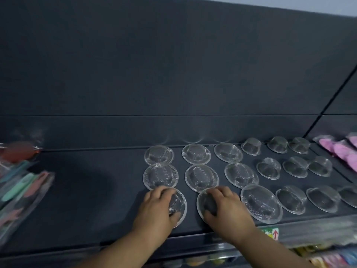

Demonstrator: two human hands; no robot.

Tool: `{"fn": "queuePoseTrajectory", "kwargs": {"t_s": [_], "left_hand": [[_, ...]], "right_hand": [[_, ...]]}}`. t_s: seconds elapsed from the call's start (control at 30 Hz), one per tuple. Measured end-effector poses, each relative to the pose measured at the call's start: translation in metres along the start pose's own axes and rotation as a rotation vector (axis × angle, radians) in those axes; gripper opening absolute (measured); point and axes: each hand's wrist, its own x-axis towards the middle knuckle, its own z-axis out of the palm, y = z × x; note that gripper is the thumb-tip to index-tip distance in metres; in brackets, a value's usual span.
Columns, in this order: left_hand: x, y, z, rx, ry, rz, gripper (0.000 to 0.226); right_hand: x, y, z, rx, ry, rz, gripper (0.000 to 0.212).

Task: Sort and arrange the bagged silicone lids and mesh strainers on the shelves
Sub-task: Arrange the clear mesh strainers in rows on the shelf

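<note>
Fingers of the left hand [158,206] curl over the front-left strainer [179,205]; the right hand [227,205] likewise caps the second strainer [201,204], both in the front row of the dark shelf [87,200]. Advised: seat each squarely below its column, match row spacing, press lightly on the mesh.

**Dark shelf, strainers in rows**

Dark grey shelf [87,200]. Right of the middle, bagged mesh strainers [201,177] in three rows from back edge to front edge, wide-rimmed; further right, smaller strainers [295,167]. At the left edge, bagged pastel utensils [25,182]. At the far right, bagged pink pieces [340,149].
</note>
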Motion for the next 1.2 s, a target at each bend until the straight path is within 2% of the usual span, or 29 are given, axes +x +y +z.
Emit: {"fn": "queuePoseTrajectory", "kwargs": {"t_s": [0.1,0.27,0.4,0.5,0.73,0.87,1.03,1.2], "left_hand": [[0.002,0.000,-0.001,-0.032,-0.005,-0.028,0.067],[0.034,-0.013,-0.010,-0.166,0.089,-0.179,0.074],[0.057,-0.027,-0.004,-0.228,-0.010,-0.302,0.076],[0.055,-0.025,0.006,-0.186,-0.064,-0.276,0.074],[0.050,-0.019,0.008,-0.144,-0.036,-0.285,0.072],[0.049,-0.007,0.002,-0.074,0.004,-0.272,0.073],[0.046,0.041,-0.001,-0.055,0.010,-0.126,0.067],[0.041,0.105,0.028,-0.035,-0.090,0.040,0.068]], "right_hand": [[0.004,-0.004,-0.001,0.004,0.037,-0.007,0.056],[0.032,-0.014,-0.001,0.081,0.038,-0.057,0.059],[0.057,-0.023,0.002,0.057,-0.049,-0.071,0.067],[0.063,-0.019,0.005,-0.008,-0.109,-0.070,0.068],[0.064,-0.011,0.005,0.022,-0.107,-0.109,0.063],[0.062,-0.009,-0.005,0.074,-0.020,-0.108,0.066],[0.041,0.030,-0.031,0.075,0.054,-0.047,0.062],[0.011,0.090,-0.054,0.054,0.045,0.012,0.057]]}}
